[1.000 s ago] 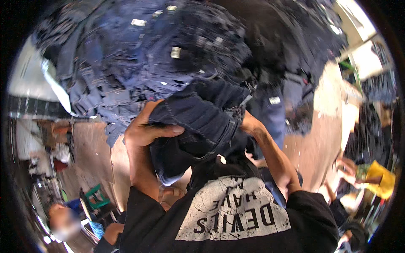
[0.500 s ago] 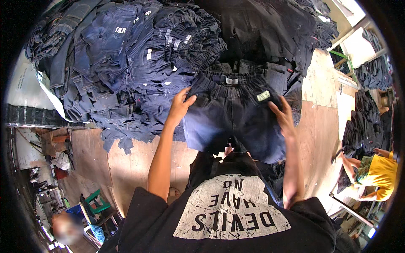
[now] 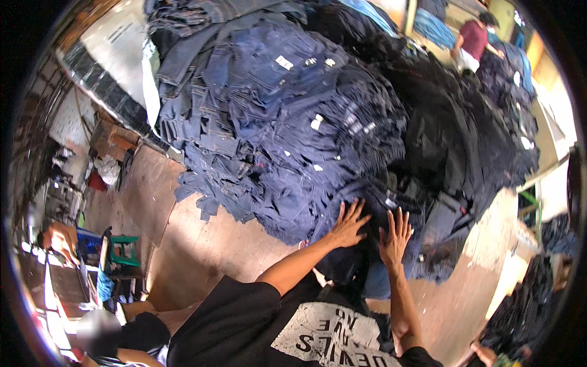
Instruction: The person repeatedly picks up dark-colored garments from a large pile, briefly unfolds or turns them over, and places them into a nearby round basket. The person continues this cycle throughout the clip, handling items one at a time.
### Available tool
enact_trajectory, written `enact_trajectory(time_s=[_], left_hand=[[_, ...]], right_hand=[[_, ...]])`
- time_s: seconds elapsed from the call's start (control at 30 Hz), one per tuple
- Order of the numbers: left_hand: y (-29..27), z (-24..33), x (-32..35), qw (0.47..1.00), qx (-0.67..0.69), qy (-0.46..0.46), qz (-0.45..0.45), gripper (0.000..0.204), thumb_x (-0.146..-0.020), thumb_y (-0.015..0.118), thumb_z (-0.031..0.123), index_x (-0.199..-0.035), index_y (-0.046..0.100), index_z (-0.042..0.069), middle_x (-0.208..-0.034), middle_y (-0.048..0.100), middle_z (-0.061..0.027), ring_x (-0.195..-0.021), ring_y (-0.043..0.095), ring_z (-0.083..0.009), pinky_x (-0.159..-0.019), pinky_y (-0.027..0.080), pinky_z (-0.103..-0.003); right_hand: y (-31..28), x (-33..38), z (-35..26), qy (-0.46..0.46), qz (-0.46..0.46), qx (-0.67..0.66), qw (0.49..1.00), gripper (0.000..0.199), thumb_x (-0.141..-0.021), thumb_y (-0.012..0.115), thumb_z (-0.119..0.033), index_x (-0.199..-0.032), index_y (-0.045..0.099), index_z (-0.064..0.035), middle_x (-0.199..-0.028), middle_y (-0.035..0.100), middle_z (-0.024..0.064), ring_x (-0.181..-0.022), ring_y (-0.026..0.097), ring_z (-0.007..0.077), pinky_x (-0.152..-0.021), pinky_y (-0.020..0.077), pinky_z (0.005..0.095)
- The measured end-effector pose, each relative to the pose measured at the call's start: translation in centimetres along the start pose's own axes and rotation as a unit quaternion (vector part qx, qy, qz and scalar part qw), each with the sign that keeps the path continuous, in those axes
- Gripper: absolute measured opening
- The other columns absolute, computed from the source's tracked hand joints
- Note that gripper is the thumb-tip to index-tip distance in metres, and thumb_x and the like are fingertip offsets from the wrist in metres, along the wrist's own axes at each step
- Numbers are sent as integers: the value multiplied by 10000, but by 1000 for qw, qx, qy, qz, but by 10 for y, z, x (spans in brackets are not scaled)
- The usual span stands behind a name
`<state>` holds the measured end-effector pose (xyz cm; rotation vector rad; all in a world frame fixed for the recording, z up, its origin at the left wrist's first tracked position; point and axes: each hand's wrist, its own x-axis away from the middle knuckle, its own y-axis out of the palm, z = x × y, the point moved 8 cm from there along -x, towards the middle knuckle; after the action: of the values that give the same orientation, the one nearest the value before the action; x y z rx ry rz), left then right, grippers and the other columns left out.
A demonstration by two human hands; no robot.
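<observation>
Dark denim shorts (image 3: 378,278) lie at the near edge of a big heap, partly hidden under my hands and arms. My left hand (image 3: 350,225) rests with fingers spread on the dark cloth at the heap's edge. Beside it, my right hand (image 3: 396,237) is flat with fingers stretched out over the same garment. Neither hand grips anything. Just beyond the fingertips, a small white label (image 3: 390,202) shows on a dark waistband. Where the shorts end and neighbouring garments begin is hard to tell.
Blue denim pieces (image 3: 263,116) are heaped left and ahead, black garments (image 3: 452,140) to the right. A wooden board surface (image 3: 202,244) runs along the near side. A green stool (image 3: 125,249) and a person (image 3: 101,336) are at lower left; another person (image 3: 474,43) stands far right.
My hands have let go of the shorts' sides, which they were holding up spread out, and now lie open on dark cloth. The view has turned, so the heap appears further right.
</observation>
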<state>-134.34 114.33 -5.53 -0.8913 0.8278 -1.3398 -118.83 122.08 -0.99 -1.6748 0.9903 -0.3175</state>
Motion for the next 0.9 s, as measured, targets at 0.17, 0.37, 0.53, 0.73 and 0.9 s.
enact_trajectory(time_s=[0.17,0.37,0.53,0.73,0.9], left_hand=[[9,-9,-8,997,7,-10,-70,958,-789,790,307,-1647,387,171,-1764,1,-237,-1631,-62,-427,-1239,-43,-726],[-28,-17,48,976,198,89,15,703,-1060,603,248,-1680,282,166,-1773,82,-164,-1640,38,-367,-1290,99,-630],[-60,-161,139,925,331,-82,169,406,-1027,666,209,-1412,621,91,-1517,552,-153,-1371,551,-346,-1163,424,-459],[-44,-334,287,854,242,-402,226,386,-945,710,166,-1321,656,97,-1292,690,-195,-1226,627,-403,-1063,489,-488],[-4,-362,396,752,321,-535,214,386,-914,724,188,-1278,688,63,-1246,727,-206,-1114,712,-387,-939,573,-487]], right_hand=[[52,-21,23,48,-50,40,997,668,-1064,550,-303,-1661,316,-117,-1766,179,132,-1637,95,376,-1278,86,630],[-3,-68,-35,99,56,10,993,560,-1004,654,-181,-1535,494,-97,-1683,353,172,-1603,213,411,-1252,131,674],[-45,-262,-175,-114,157,-171,966,388,-969,725,-86,-1345,649,-25,-1483,589,187,-1411,533,391,-1144,437,473],[59,-526,-248,261,48,-480,836,1044,-783,935,-452,-1551,431,44,-1539,509,248,-1418,506,339,-1171,398,465],[131,-579,-286,424,123,-333,833,1300,-532,1041,-518,-1451,343,81,-1484,484,332,-1368,530,432,-1152,478,487]])
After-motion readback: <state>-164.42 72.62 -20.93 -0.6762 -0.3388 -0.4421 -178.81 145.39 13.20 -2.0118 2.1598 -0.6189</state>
